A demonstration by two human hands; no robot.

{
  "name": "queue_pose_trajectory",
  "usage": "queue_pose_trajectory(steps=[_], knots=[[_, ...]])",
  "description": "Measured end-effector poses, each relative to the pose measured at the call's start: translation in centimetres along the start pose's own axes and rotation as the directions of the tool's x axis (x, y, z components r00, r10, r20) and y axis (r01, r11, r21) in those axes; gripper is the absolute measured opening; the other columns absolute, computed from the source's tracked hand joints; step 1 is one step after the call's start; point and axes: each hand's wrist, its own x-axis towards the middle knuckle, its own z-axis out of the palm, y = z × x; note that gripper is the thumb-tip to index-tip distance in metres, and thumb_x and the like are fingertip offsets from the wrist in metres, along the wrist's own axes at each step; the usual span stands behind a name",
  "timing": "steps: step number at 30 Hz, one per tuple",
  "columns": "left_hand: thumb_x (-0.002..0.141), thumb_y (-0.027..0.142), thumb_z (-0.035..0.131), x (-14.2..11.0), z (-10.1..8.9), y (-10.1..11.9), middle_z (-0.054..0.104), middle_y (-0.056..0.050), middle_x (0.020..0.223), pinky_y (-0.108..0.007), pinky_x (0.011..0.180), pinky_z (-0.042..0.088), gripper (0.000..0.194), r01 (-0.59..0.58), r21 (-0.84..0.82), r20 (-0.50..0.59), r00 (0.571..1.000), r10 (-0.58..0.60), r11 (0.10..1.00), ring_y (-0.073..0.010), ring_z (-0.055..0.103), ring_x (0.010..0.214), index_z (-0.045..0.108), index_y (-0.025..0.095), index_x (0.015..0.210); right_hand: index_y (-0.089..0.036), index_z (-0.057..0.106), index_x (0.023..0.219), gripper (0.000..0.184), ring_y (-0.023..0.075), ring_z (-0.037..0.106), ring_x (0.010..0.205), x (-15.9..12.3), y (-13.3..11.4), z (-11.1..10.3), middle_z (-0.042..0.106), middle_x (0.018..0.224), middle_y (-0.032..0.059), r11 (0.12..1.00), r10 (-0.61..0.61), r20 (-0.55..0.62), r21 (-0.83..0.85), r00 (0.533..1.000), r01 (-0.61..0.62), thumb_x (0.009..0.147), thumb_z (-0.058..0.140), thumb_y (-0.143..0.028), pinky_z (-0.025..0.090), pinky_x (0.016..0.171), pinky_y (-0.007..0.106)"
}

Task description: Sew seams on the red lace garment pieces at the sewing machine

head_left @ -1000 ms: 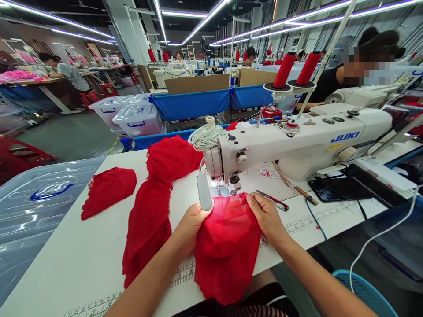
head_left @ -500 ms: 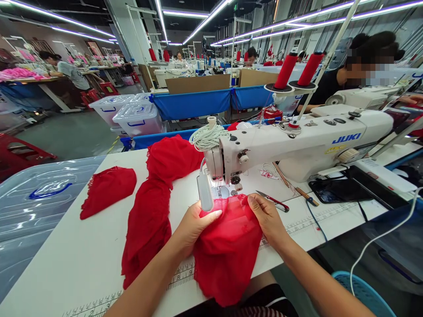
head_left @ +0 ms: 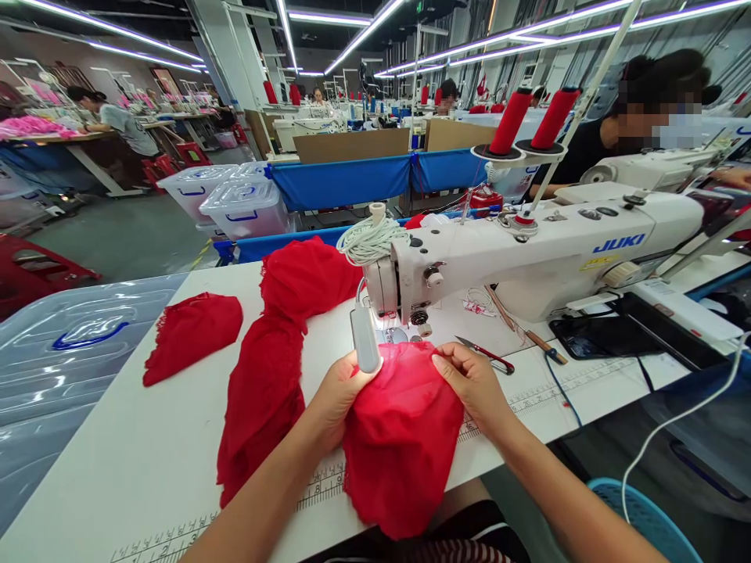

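Observation:
A piece of thin red fabric [head_left: 404, 438] hangs between my two hands, its upper edge just in front of the sewing machine's needle area and its lower part over the table's front edge. My left hand [head_left: 337, 395] pinches it at the left, partly behind the small grey lamp [head_left: 364, 340]. At the upper right corner my right hand [head_left: 472, 383] grips the cloth between thumb and fingers. The white sewing machine [head_left: 528, 250] stands right behind the fabric. Red-handled snips [head_left: 496, 360] lie just beyond my right hand.
A long bunched red fabric [head_left: 264, 391] and a smaller red piece [head_left: 196, 336] lie on the white table [head_left: 117, 469]. Clear plastic bins [head_left: 88, 367] stand at the left. A phone [head_left: 598, 332] and a wooden-handled tool [head_left: 543, 344] lie right. A co-worker [head_left: 604, 141] sits beyond the machine.
My left thumb has shifted slightly up and inward along the fabric. The cloth's upper edge now looks smoother and more spread, and my right fingers have shifted slightly on its corner.

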Motion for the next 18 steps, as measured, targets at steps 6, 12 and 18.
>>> queue_pose_trajectory(steps=[6, 12, 18], knots=[[0.068, 0.037, 0.075, -0.4, 0.0, 0.9, 0.07, -0.004, 0.076, -0.028, 0.068, 0.05, 0.034, 0.034, 0.052, 0.07, 0.997, -0.038, 0.998, -0.0178, 0.063, 0.07, 0.065, 0.014, 0.091, -0.019, 0.057, 0.074, 0.028, 0.0116, 0.04, 0.059, 0.0, -0.2, -0.2, 0.047, 0.064, -0.0024, 0.998, -0.061, -0.063, -0.033, 0.996, 0.059, 0.083, 0.056, -0.045, 0.034, 0.055, 0.024], [0.067, 0.018, 0.064, -0.8, 0.0, 0.7, 0.045, 0.007, 0.051, -0.021, 0.046, 0.028, 0.023, -0.11, 0.535, 0.026, 0.993, 0.114, 0.838, -0.009, 0.038, 0.049, 0.045, 0.019, 0.055, -0.02, 0.06, 0.082, 0.017, 0.0162, 0.05, 0.072, 0.6, 0.3, -0.5, 0.057, 0.08, 0.0029, 0.974, -0.189, -0.155, -0.155, 0.97, 0.165, 0.083, 0.055, -0.035, 0.042, 0.064, 0.027], [0.063, 0.01, 0.051, -1.2, 1.2, -1.2, 0.048, 0.005, 0.056, -0.024, 0.054, 0.033, 0.016, -0.216, 0.67, -0.064, 0.937, 0.344, 0.711, -0.0122, 0.042, 0.055, 0.041, 0.021, 0.058, -0.022, 0.059, 0.087, 0.009, 0.0138, 0.046, 0.063, -0.8, 0.4, -0.2, 0.055, 0.084, 0.0034, 0.859, -0.486, -0.318, -0.346, 0.814, 0.378, 0.086, 0.054, -0.029, 0.041, 0.06, 0.028]])
